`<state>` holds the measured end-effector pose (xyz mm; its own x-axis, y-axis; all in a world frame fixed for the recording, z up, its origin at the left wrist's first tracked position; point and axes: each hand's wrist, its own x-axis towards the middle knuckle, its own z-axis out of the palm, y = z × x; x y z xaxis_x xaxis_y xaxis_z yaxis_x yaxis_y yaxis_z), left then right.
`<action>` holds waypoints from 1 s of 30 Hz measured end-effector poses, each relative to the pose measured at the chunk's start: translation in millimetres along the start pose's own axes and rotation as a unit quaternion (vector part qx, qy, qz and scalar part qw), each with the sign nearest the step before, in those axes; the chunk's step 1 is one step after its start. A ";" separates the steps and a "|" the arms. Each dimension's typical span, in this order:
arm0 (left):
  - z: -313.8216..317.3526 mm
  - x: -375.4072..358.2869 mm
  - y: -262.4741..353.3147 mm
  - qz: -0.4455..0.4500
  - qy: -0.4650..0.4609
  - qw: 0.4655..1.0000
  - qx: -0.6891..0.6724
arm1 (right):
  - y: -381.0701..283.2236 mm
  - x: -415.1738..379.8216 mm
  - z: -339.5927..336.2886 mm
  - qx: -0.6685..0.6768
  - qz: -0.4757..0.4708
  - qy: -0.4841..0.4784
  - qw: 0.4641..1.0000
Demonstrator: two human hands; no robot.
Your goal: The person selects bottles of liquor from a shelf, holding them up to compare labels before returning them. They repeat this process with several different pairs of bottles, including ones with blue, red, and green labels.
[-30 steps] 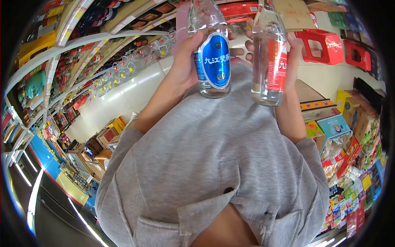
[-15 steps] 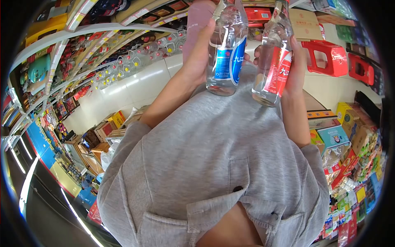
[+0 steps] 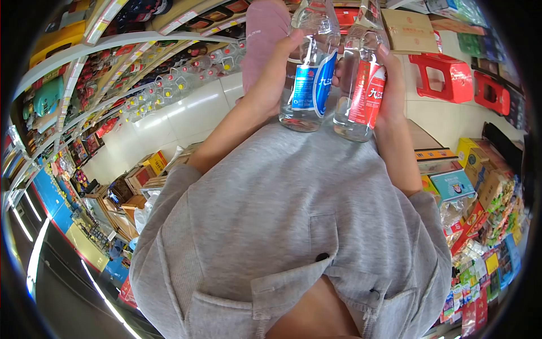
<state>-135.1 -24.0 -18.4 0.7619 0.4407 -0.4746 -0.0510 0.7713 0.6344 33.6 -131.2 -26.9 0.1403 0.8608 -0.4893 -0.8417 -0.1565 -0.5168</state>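
My left hand (image 3: 270, 82) is wrapped around a clear glass bottle with a blue label (image 3: 305, 87), its thumb along the near side. My right hand (image 3: 392, 85) grips a similar clear glass bottle with a red label (image 3: 363, 93). Both bottles are held up side by side in front of my grey shirt (image 3: 271, 192), with a narrow gap between their lower parts. Their bases point towards me and their necks away. The top of each bottle runs up to the frame's upper edge, and some of my fingers are hidden behind the glass.
Shelves with price strips (image 3: 107, 25) curve along the left. Several large clear jugs (image 3: 169, 90) line the floor beside them. Pink fabric (image 3: 264, 45) shows behind my left hand. To the right are a cardboard box (image 3: 409, 31), red stools (image 3: 443, 76) and stacked packaged goods (image 3: 454, 186).
The red-labelled bottle and my right hand have moved left and slightly up, closer to the blue-labelled bottle. Both hands keep their hold. The surroundings have shifted slightly left.
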 end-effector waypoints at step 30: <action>10.2 4.8 3.1 -0.042 0.027 0.998 -0.030 | 3.7 11.2 -17.5 0.084 0.032 -0.031 0.995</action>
<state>-125.1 -24.3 -12.4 0.7293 0.3969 -0.5573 -0.0283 0.8314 0.5550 41.2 -130.6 -46.6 0.0552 0.8810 -0.4698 -0.9242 -0.1330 -0.3580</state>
